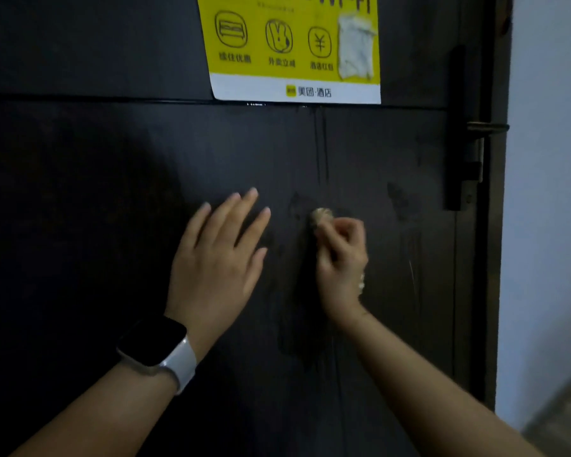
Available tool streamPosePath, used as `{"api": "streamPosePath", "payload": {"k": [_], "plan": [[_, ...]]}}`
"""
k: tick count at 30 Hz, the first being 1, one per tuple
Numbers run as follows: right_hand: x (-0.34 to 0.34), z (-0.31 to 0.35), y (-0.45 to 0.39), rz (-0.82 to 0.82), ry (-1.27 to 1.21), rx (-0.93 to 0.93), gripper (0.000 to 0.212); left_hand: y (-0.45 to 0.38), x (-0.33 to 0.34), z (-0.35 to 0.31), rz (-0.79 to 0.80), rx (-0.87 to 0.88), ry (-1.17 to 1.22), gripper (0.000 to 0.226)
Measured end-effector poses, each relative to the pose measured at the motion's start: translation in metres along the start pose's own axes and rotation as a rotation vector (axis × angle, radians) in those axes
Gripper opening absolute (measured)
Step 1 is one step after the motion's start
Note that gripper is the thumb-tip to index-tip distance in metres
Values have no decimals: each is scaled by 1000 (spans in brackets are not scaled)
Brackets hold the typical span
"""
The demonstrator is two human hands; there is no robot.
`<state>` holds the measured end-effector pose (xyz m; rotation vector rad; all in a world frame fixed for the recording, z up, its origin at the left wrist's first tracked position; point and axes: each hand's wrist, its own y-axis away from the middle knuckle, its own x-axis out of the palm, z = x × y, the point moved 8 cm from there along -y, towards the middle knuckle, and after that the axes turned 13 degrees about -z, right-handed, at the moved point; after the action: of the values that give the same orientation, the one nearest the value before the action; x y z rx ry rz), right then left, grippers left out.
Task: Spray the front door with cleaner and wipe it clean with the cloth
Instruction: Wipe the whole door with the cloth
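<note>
We spread our left hand (221, 255) flat on the door (80, 209) at centre frame, probably for balance, while our right hand (340, 255) clenches the wadded cloth (321, 215) (barely showing) against a smudge.

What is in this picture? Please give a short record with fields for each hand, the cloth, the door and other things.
left hand: open, fingers straight, flat toward the door
right hand: curled round the cloth
cloth: small wad, pressed to the door
door: dark, wet smears near the cloth
poster: yellow, upper part of the door
handle: right edge
watch: left wrist
</note>
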<state>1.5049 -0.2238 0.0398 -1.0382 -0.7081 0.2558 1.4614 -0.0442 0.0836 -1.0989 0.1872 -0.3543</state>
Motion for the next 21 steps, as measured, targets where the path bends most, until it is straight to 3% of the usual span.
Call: {"api": "streamPosePath", "payload": {"k": [3,5,6,7,9,12,14,16,19,21], "plan": [[25,65,50,333,-153,-369,28,-24,-12,34,-96,-46,-33,44],[28,80,67,594,-208,-663,31,-30,-15,54,-100,-71,-71,46],[28,76,59,636,-188,-763,31,-28,-15,64,-91,-86,-93,47],[25,65,42,597,-142,-793,30,-25,-13,71,-71,-100,-118,49],[15,33,-9,355,2,-663,28,-15,-6,78,-18,-98,-162,53],[-1,-8,-70,7,95,-139,23,-3,-1,79,-9,-48,-210,53],[9,-1,-73,-149,52,52,24,-3,-1,78,-36,-43,-217,51],[30,39,-57,-155,7,-44,28,-4,-2,77,-53,-41,-204,51],[58,108,-13,124,-86,-426,30,-4,-3,77,-52,-41,-195,51],[56,112,-16,244,-119,-607,26,-4,-3,76,-54,-40,-195,50]]}}
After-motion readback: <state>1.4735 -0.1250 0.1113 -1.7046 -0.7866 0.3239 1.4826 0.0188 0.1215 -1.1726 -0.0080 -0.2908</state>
